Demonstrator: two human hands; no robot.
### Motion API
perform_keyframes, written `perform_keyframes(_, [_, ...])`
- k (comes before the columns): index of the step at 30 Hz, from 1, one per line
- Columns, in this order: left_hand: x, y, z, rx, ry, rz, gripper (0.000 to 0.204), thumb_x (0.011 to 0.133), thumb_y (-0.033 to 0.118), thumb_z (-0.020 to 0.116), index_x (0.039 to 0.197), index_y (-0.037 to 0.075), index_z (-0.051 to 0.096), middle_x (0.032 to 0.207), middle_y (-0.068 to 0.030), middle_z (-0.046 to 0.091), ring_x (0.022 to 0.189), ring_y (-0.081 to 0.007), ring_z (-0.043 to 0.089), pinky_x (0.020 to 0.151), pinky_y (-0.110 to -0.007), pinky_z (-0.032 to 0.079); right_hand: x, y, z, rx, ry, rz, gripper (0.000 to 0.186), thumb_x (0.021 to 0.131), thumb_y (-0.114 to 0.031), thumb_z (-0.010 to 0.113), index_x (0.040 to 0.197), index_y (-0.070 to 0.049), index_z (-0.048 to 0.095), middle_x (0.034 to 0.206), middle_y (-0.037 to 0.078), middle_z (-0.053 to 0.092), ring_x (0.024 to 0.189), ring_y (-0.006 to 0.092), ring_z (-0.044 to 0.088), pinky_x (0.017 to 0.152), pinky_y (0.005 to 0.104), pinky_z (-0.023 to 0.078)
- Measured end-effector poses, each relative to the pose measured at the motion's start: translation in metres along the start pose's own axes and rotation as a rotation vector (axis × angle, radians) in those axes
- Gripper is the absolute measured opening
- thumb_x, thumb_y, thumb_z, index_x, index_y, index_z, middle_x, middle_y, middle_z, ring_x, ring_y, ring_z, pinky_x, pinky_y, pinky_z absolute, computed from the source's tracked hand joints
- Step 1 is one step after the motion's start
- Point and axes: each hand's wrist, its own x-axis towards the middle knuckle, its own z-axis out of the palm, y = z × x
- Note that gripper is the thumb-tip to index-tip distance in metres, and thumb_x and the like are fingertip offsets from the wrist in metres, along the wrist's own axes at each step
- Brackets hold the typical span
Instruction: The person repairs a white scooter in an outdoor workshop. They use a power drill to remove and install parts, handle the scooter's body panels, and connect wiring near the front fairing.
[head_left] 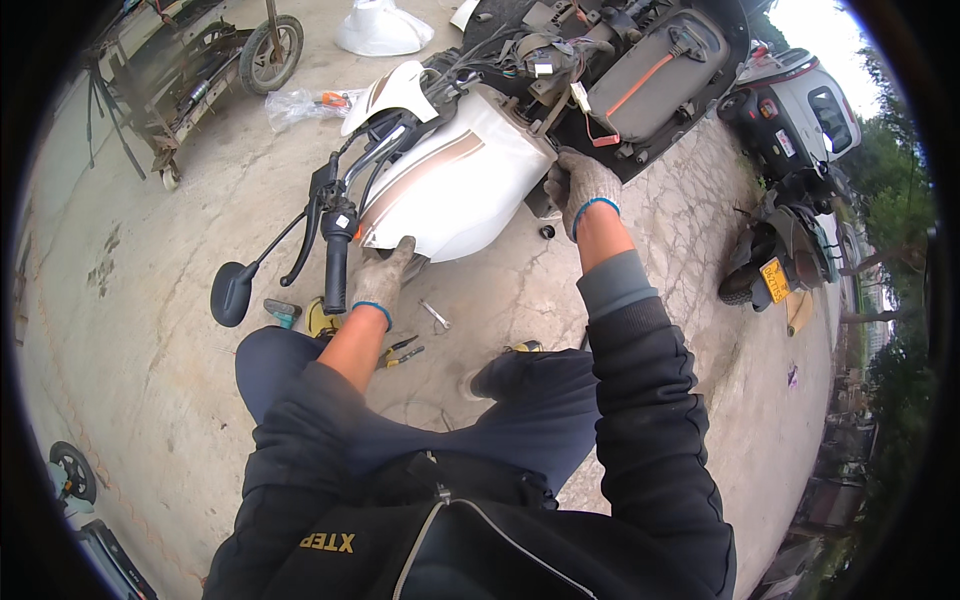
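A scooter's white body panel (pixel 455 190) with brown stripes lies in front of me, beside the handlebar's black grip (pixel 338 270). My left hand (pixel 388 278), in a knitted glove, is closed on the panel's near edge with the thumb on top. Below that grip its fingers are partly hidden. At the panel's right corner is my gloved right hand (pixel 590 188), its fingers curled in. What they pinch is hidden. Just right of the panel sits the dark underseat tray (pixel 655 80) with an orange strap (pixel 640 84).
On the concrete lie pliers (pixel 400 355), a wrench (pixel 435 315) and a small black cap (pixel 546 232). A round mirror (pixel 232 292) juts out left. Behind are a wheeled metal frame (pixel 190 95) and white plastic (pixel 383 28); a parked scooter (pixel 785 240) and white car (pixel 815 105) stand right.
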Motion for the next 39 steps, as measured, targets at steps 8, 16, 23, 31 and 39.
perform_keyframes(8, [0.019,-0.018,0.006,0.956,0.018,-0.071,0.096,0.086,0.058,0.074,0.161,0.007,0.045,0.176,-0.0219,0.006,0.161,-0.0446,0.014,0.131,-0.051,0.018,0.001,-0.033,0.005,-1.632,-0.055,-0.510,0.045,0.095,-0.028,0.056,0.134,-0.015,0.074,0.118,0.017,0.077,0.107,0.0355,0.074,0.095,0.0446,0.058])
perform_keyframes(16, [0.072,-0.080,0.035,0.789,-0.096,-0.059,0.079,0.090,0.054,0.069,0.151,0.005,0.055,0.151,-0.0225,0.057,0.140,-0.0395,0.053,0.119,-0.049,0.039,-0.004,-0.038,0.026,-1.900,-0.097,-0.594,0.035,0.093,-0.023,0.057,0.121,-0.010,0.073,0.116,0.020,0.076,0.111,0.0390,0.073,0.094,0.0501,0.058])
perform_keyframes(23, [0.067,-0.078,0.031,0.855,-0.110,0.045,0.057,0.099,0.055,0.056,0.131,0.011,0.073,0.127,-0.0191,0.074,0.117,-0.0388,0.070,0.102,-0.051,0.054,0.027,-0.021,0.001,-1.903,-0.081,-0.911,0.031,0.100,-0.029,0.054,0.121,-0.012,0.070,0.096,0.017,0.077,0.088,0.0401,0.075,0.074,0.0530,0.060])
perform_keyframes(31, [0.108,-0.135,0.024,1.013,-0.153,0.090,0.078,0.094,0.065,0.062,0.140,0.002,0.065,0.140,-0.0220,0.066,0.121,-0.0385,0.068,0.101,-0.048,0.055,0.057,-0.017,-0.028,-1.889,-0.263,-1.093,0.044,0.094,-0.019,0.062,0.138,-0.015,0.060,0.099,0.018,0.073,0.082,0.0366,0.075,0.065,0.0516,0.059])
perform_keyframes(39, [0.118,-0.163,0.027,0.954,-0.078,0.037,0.082,0.092,0.066,0.064,0.153,0.012,0.055,0.146,-0.0198,0.063,0.120,-0.0395,0.068,0.105,-0.051,0.053,0.061,-0.017,-0.031,-1.940,-0.290,-1.078,0.060,0.085,-0.010,0.065,0.145,-0.010,0.057,0.106,0.017,0.072,0.093,0.0353,0.074,0.072,0.0483,0.060])
